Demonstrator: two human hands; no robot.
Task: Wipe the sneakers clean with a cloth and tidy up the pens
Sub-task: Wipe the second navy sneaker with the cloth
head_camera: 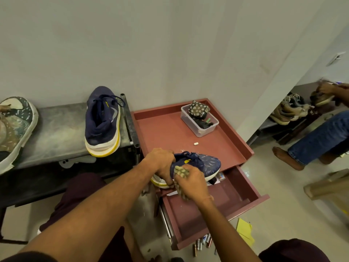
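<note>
Navy sneaker [202, 164] w/ white-yellow sole is held above front edge of red-brown surface [160, 129], over the open drawer [188, 216], toe pointing right. L hand [160, 164] grips it at the heel end, fingers curled round the back & under the sole. R hand [191, 183] has fingers clenched on a checked greyish cloth [181, 171], which is pressed against sneaker's near side by the laces. Second navy sneaker [103, 120] stands on grey surface [56, 133] to the left, heel toward cam at the front edge. Patterned shoe [17, 125] at far left, partly cut off. On red-brown surface: clear plastic box [209, 129] near back right w/ floral pouch [200, 109] & dark items in it. Small white piece [196, 143] lies between box & held sneaker, apart from both. Small items at drawer back, too small to ID. Batteries [203, 242] & yellow paper [244, 231] on floor [273, 214] by drawer front. Another person's leg in jeans [321, 140] at right, more shoes [290, 110] behind.
</note>
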